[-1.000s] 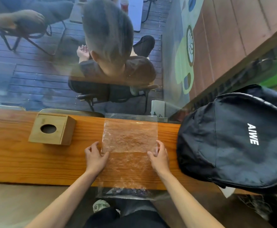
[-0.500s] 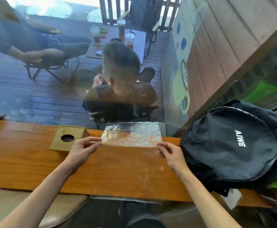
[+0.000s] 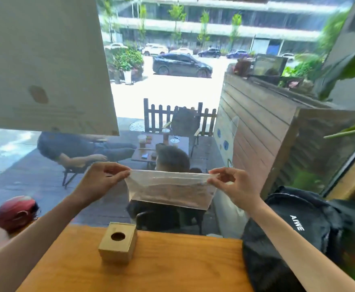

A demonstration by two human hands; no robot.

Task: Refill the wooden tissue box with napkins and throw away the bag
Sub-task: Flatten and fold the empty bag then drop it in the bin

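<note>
Your left hand [image 3: 100, 180] and right hand [image 3: 233, 186] hold the clear plastic bag [image 3: 170, 191] raised in the air above the surface [image 3: 172, 266], stretched flat between them. Each grip is closed on an upper corner of the bag, thumb and fingertips pinched. The bag hangs clear of the surface. The wooden tissue box [image 3: 117, 244] stands upright on the surface below the bag and slightly left, round opening facing up, touching neither hand. A black backpack [image 3: 288, 239] rests at the right edge of the surface.
</note>
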